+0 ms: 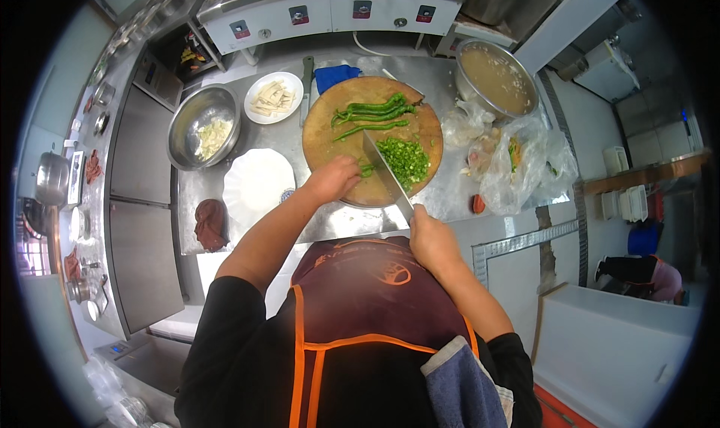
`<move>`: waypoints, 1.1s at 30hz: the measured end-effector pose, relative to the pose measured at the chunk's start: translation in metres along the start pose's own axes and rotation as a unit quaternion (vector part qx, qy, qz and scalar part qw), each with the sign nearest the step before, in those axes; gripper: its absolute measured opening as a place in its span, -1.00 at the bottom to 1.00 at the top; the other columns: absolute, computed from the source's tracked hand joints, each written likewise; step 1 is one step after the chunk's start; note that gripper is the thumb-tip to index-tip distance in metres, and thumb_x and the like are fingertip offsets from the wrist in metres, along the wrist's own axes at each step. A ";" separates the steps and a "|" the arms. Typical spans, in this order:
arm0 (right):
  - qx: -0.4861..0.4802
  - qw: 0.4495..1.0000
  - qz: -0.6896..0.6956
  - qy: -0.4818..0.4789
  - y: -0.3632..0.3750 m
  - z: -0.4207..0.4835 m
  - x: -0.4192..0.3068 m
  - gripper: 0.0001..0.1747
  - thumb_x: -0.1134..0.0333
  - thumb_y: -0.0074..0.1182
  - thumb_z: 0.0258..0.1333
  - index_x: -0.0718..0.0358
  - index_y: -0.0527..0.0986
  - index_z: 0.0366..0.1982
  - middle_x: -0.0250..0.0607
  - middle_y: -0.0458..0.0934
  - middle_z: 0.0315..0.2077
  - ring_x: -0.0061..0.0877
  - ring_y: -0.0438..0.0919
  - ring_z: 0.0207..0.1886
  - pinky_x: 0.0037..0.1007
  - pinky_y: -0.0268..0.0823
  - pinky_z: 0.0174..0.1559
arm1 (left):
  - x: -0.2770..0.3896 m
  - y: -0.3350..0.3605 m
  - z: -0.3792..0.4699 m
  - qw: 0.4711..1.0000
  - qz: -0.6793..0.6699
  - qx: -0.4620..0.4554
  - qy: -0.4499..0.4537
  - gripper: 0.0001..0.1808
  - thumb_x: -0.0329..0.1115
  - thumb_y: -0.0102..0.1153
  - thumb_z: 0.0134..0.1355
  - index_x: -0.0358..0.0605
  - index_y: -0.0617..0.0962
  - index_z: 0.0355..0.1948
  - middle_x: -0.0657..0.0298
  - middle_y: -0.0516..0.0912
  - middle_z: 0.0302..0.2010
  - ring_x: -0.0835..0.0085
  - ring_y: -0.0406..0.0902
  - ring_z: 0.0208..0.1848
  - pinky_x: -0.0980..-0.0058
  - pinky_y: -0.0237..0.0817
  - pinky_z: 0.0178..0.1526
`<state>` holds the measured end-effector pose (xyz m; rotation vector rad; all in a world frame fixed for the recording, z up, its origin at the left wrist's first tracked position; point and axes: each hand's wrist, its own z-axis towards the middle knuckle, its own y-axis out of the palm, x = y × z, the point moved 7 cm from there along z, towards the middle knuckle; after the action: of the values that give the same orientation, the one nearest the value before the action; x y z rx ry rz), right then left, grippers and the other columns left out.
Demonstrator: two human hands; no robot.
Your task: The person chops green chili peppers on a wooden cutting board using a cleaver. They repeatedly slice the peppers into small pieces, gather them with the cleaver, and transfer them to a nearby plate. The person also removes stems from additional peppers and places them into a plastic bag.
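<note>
My right hand (434,238) is closed on the handle of a cleaver (388,172), whose broad blade stands on a round wooden chopping board (323,130). My left hand (339,176) rests at the board's lower left, fingers bent over a short piece of green pepper (367,171) beside the blade. Right of the blade lies a heap of chopped green pepper (406,161). Several whole long green peppers (377,110) lie across the upper part of the board, one of them apart from the others and nearer the cleaver.
Left of the board are a steel bowl (175,138), a plate of pale strips (298,105), white plates (256,180), a knife (307,85) and a brown cloth (210,225). A blue cloth (336,78) lies behind. At right stand a pot of cloudy liquid (498,79) and plastic bags (517,164). Another person (666,280) bends far right.
</note>
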<state>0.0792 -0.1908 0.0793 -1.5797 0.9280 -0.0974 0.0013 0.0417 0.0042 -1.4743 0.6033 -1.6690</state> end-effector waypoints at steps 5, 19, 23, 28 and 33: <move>-0.007 1.000 -0.001 -0.016 0.003 -0.003 -0.002 -0.81 0.40 -0.16 0.37 0.36 0.37 -0.09 0.32 0.66 -0.38 0.24 0.64 -0.25 0.17 0.44 -0.15 | 0.003 -0.007 0.003 0.999 0.009 0.033 0.018 -0.90 -0.41 0.33 0.17 -0.19 0.66 -0.32 0.08 0.63 -0.14 0.01 0.56 0.03 0.13 0.43 0.09; -0.009 1.000 0.021 -0.001 -0.005 -0.010 0.000 -0.77 0.33 -0.08 0.44 0.33 0.39 -0.03 0.30 0.66 -0.38 0.24 0.63 -0.25 0.19 0.42 -0.15 | 0.014 0.015 -0.008 0.998 0.044 0.020 0.034 -0.90 -0.38 0.30 0.25 -0.20 0.66 -0.32 0.07 0.62 -0.09 0.02 0.61 -0.06 0.15 0.48 0.01; -0.003 1.000 -0.008 -0.006 -0.019 -0.015 -0.002 -0.79 0.32 -0.08 0.44 0.33 0.39 -0.07 0.30 0.66 -0.39 0.24 0.64 -0.26 0.18 0.43 -0.16 | 0.005 0.021 -0.001 0.997 0.041 -0.037 0.048 -0.87 -0.34 0.27 0.28 -0.20 0.67 -0.30 0.08 0.62 -0.10 0.02 0.61 -0.07 0.16 0.49 -0.01; -0.025 0.998 -0.048 -0.015 -0.026 -0.016 -0.008 -0.81 0.37 -0.09 0.41 0.37 0.40 -0.12 0.33 0.66 -0.38 0.24 0.65 -0.25 0.19 0.43 -0.17 | 0.007 0.018 0.006 0.995 0.023 -0.057 0.078 -0.86 -0.34 0.27 0.28 -0.20 0.65 -0.31 0.07 0.62 -0.15 0.01 0.60 -0.06 0.14 0.48 -0.01; -0.082 0.996 -0.030 -0.021 -0.013 -0.003 -0.020 -0.86 0.46 -0.17 0.34 0.37 0.37 -0.17 0.31 0.68 -0.31 0.18 0.69 -0.17 0.11 0.49 -0.09 | 0.008 0.014 0.010 0.994 0.021 -0.087 0.068 -0.86 -0.36 0.28 0.27 -0.22 0.62 -0.35 0.04 0.63 -0.15 -0.02 0.59 -0.04 0.12 0.47 0.01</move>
<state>0.0702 -0.1818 0.1000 -1.7549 0.8730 -0.0314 0.0143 0.0285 -0.0005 -1.4663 0.8675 -1.7297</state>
